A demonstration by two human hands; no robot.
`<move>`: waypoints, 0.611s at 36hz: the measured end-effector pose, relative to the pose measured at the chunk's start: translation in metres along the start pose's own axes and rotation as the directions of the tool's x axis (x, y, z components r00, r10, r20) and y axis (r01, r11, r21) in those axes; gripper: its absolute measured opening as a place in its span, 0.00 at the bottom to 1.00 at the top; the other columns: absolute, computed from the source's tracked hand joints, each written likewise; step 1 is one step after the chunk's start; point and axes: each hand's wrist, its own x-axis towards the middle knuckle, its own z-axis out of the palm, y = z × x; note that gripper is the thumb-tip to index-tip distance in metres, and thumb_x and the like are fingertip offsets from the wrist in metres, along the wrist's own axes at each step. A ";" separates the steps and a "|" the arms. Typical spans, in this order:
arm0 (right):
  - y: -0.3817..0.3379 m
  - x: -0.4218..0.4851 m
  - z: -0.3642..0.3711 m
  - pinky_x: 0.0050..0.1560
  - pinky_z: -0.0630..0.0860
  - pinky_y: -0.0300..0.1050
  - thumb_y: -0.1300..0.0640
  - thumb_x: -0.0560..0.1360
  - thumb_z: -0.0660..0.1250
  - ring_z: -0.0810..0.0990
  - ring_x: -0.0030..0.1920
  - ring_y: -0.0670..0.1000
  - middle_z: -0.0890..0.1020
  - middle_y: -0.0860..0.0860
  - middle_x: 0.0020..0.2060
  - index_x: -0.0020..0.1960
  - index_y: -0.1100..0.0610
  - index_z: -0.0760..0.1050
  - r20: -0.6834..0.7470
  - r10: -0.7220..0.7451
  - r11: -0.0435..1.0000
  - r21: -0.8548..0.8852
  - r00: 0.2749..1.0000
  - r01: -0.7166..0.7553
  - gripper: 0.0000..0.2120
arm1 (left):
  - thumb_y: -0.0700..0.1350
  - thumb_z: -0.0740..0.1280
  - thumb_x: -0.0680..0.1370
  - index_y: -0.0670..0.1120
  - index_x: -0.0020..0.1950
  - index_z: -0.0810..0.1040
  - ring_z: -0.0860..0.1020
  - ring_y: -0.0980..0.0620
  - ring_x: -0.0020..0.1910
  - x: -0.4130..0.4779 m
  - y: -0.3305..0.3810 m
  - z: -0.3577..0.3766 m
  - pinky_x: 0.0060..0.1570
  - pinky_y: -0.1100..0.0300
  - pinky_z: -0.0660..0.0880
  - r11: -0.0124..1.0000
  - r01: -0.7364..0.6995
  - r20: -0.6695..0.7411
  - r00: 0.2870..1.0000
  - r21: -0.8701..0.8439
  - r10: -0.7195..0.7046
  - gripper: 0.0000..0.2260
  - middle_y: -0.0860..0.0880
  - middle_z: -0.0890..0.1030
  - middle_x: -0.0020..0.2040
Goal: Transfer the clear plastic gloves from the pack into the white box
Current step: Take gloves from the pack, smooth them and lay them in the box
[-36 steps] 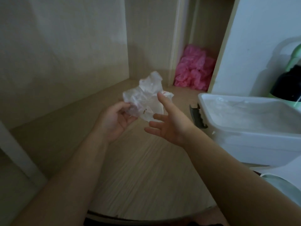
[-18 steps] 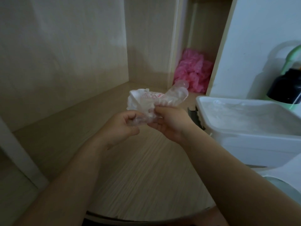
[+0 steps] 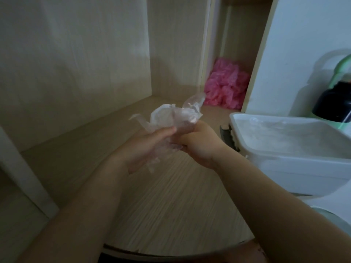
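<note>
A crumpled clear plastic pack of gloves is held above the wooden shelf, in the middle of the view. My left hand grips its lower left side, thumb over the film. My right hand is closed on the pack's right side, and a clear plastic tip sticks up above it. Thin clear film hangs down between my hands. The white box stands open to the right of my right hand, with clear plastic lying inside it.
A heap of pink plastic lies in the back recess. A dark clip sits against the box's left wall. A black and green object stands behind the box. Wooden walls close the shelf at left and back.
My right hand went from open beside the pack to closed on it. Both hands squeezed the pack together, and a clear tip now pokes up at its right.
</note>
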 end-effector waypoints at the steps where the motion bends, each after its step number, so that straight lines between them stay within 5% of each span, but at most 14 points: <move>1: 0.000 0.000 0.000 0.44 0.80 0.48 0.75 0.73 0.61 0.82 0.44 0.56 0.82 0.60 0.45 0.54 0.65 0.76 -0.001 -0.009 1.000 -0.018 1.000 0.009 0.14 | 0.51 0.65 0.77 0.49 0.53 0.81 0.83 0.51 0.48 0.002 -0.001 0.000 0.41 0.59 0.74 1.000 -0.006 -0.065 0.998 -0.008 0.005 0.10 0.49 0.85 0.48; 4: -0.002 0.002 -0.003 0.36 0.77 0.42 0.74 0.73 0.59 0.80 0.36 0.49 0.81 0.52 0.34 0.50 0.62 0.76 -0.077 -0.040 0.999 -0.030 0.996 0.037 0.13 | 0.43 0.61 0.79 0.45 0.48 0.81 0.81 0.51 0.41 0.008 -0.002 -0.008 0.41 0.56 0.75 0.989 0.012 -0.222 0.974 -0.144 -0.044 0.09 0.49 0.84 0.41; 7: -0.003 0.010 -0.010 0.32 0.75 0.40 0.74 0.73 0.57 0.78 0.29 0.44 0.79 0.49 0.28 0.41 0.59 0.74 -0.262 0.042 0.994 0.110 0.964 -0.013 0.13 | 0.43 0.58 0.80 0.45 0.49 0.80 0.80 0.53 0.41 0.007 0.000 -0.021 0.36 0.59 0.77 0.980 -0.018 -0.209 0.978 -0.198 -0.024 0.10 0.50 0.83 0.43; 12: -0.009 0.024 -0.018 0.40 0.80 0.50 0.70 0.74 0.60 0.82 0.37 0.54 0.81 0.58 0.38 0.50 0.62 0.74 -0.401 0.110 0.990 0.126 0.909 -0.064 0.08 | 0.41 0.58 0.82 0.44 0.47 0.78 0.78 0.59 0.28 0.006 0.002 -0.035 0.26 0.64 0.76 0.950 -0.067 -0.329 0.943 -0.306 -0.040 0.10 0.52 0.81 0.31; 15: -0.014 0.029 -0.012 0.47 0.81 0.57 0.65 0.75 0.61 0.83 0.47 0.60 0.81 0.62 0.50 0.61 0.62 0.69 -0.444 0.156 0.980 0.181 0.883 -0.082 0.15 | 0.41 0.58 0.82 0.44 0.47 0.77 0.78 0.60 0.26 0.008 0.004 -0.039 0.25 0.66 0.76 0.938 -0.096 -0.391 0.919 -0.333 -0.044 0.09 0.51 0.80 0.32; 18: -0.015 0.030 -0.007 0.42 0.82 0.53 0.59 0.71 0.68 0.80 0.52 0.60 0.77 0.58 0.57 0.68 0.58 0.63 -0.425 0.214 0.953 0.287 0.879 -0.094 0.28 | 0.42 0.59 0.82 0.43 0.47 0.79 0.81 0.58 0.32 0.007 0.006 -0.040 0.31 0.64 0.78 0.928 -0.117 -0.393 0.919 -0.354 -0.034 0.10 0.50 0.83 0.36; 22: -0.009 0.020 -0.002 0.51 0.78 0.57 0.49 0.68 0.75 0.71 0.62 0.61 0.67 0.56 0.66 0.75 0.51 0.51 -0.297 0.339 0.934 0.223 0.892 -0.281 0.44 | 0.42 0.57 0.82 0.43 0.43 0.77 0.81 0.58 0.30 0.006 0.005 -0.034 0.29 0.64 0.78 0.900 -0.146 -0.400 0.916 -0.410 -0.033 0.12 0.51 0.82 0.31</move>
